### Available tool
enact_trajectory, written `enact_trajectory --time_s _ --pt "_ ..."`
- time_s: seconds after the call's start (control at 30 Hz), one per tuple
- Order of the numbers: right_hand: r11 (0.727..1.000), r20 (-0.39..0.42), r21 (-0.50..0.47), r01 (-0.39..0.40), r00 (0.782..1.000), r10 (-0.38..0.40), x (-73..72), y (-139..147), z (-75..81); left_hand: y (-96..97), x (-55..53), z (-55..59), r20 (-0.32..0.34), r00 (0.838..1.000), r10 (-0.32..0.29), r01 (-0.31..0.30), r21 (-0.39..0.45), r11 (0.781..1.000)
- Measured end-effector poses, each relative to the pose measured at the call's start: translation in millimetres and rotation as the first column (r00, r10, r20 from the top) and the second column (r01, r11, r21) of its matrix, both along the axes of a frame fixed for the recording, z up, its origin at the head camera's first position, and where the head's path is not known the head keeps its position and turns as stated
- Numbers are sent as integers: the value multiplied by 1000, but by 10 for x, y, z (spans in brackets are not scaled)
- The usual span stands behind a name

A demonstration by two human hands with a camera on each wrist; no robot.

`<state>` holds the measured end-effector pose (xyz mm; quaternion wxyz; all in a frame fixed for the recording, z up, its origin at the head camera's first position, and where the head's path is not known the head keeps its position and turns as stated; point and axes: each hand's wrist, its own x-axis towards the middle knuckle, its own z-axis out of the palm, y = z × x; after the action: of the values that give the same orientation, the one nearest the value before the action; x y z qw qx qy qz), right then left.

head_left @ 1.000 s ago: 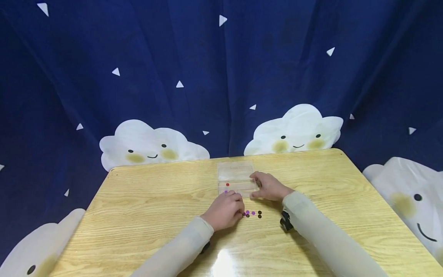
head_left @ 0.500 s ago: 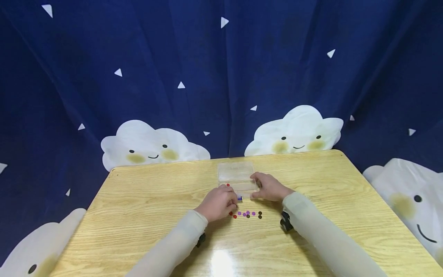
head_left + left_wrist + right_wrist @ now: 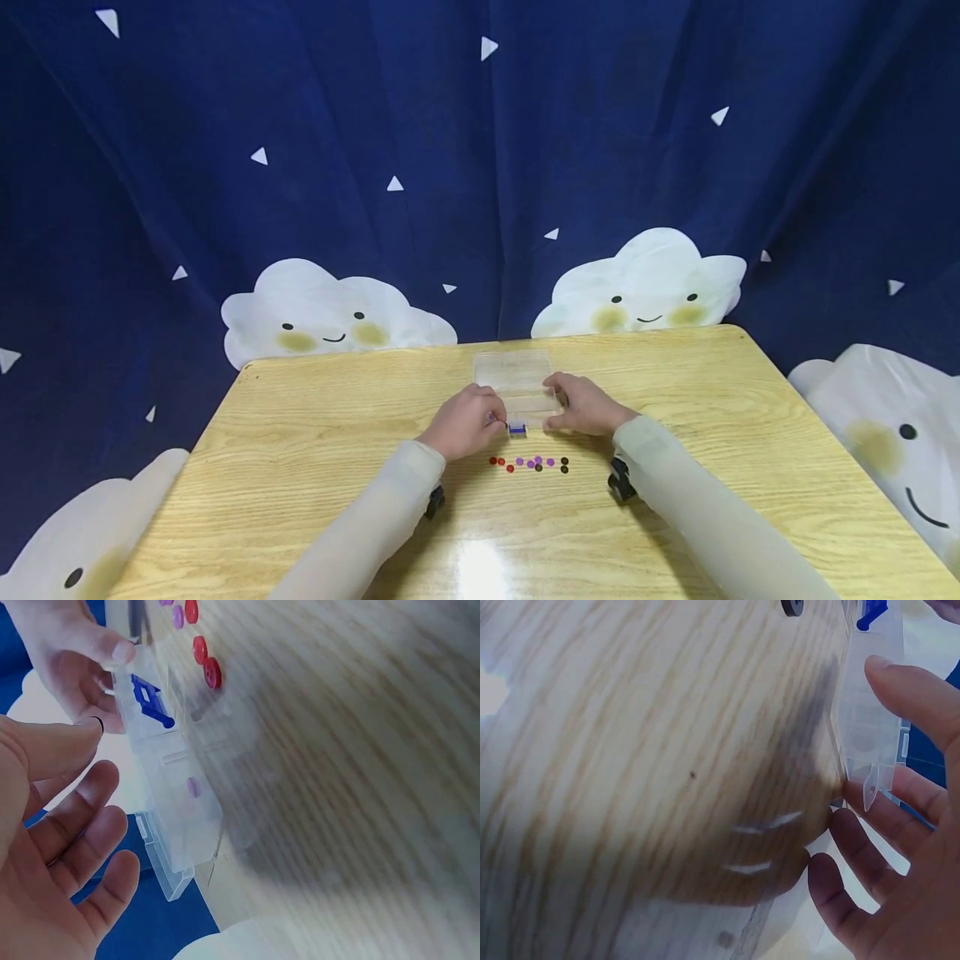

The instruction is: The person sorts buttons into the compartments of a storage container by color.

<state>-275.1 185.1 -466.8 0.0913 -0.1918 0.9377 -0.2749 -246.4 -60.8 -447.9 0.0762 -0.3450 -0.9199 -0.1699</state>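
My left hand (image 3: 465, 421) hovers over the left part of a clear plastic box (image 3: 514, 402) with its lid raised. Between thumb and forefinger it pinches a small dark button (image 3: 99, 724), seen only as a thin edge in the left wrist view. A purple button (image 3: 193, 787) lies in the box's near-end compartment in that view. A blue plastic piece (image 3: 517, 430) shows at the box's front. My right hand (image 3: 588, 407) holds the box's right end, thumb in front and fingers behind. The left hand hides the red button seen earlier in the box.
In front of the box, a loose row of buttons lies on the wooden table (image 3: 300, 467): red buttons (image 3: 502, 462) on the left, purple buttons (image 3: 537, 460) in the middle, black buttons (image 3: 565, 469) at the right. A dark blue curtain (image 3: 360, 167) hangs behind the table's far edge.
My left hand has moved from the button row left and up to the box, with the dark button pinched. The red buttons and blue piece are uncovered. My right hand stays put.
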Motion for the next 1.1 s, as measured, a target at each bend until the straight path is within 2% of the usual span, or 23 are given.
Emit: enact_trajectory --time_s 0.43,0.67,0.93,1.1 --pt "1000 10 -3 16 1000 -16 -26 -2 6 60 -83 66 102 992 73 -73 -1 997" --pt "1000 7 -4 9 1000 -9 -16 -1 -7 151 -123 72 104 990 96 -97 4 995" --pt "1000 12 -5 3 1000 -3 -16 -2 10 321 -178 61 97 991 96 -90 -63 994" --pt "1000 28 -1 8 1000 -8 -19 2 13 401 -211 59 66 993 96 -91 -74 993"
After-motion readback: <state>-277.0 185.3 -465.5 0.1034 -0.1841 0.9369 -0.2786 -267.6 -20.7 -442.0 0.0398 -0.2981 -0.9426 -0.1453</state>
